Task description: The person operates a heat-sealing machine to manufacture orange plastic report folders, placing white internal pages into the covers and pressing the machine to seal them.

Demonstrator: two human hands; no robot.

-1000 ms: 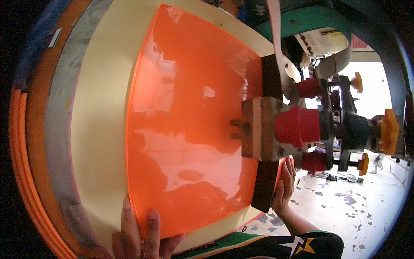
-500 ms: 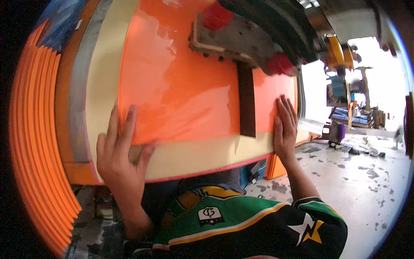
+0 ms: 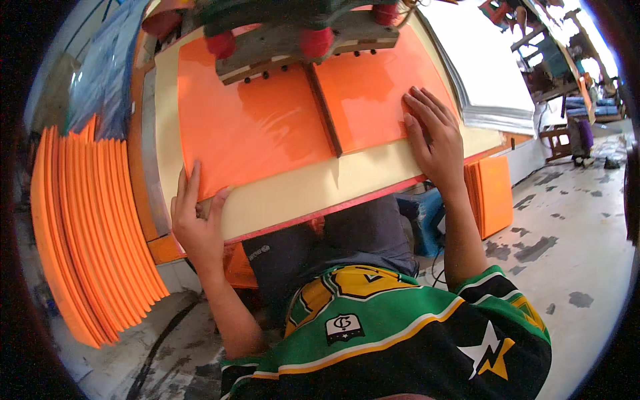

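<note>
1. The left hand (image 3: 195,223) has slid to the orange sheet's (image 3: 267,127) near-left corner, fingers lifted along its left edge.
2. The right hand (image 3: 435,137) now lies flat on the sheet's near-right corner instead of beside its right edge.

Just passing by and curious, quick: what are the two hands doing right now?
Left hand: open, fingers gripping the near left corner of the orange sheet.
Right hand: open, pressed flat on the same sheet's right edge, holding nothing.
</note>
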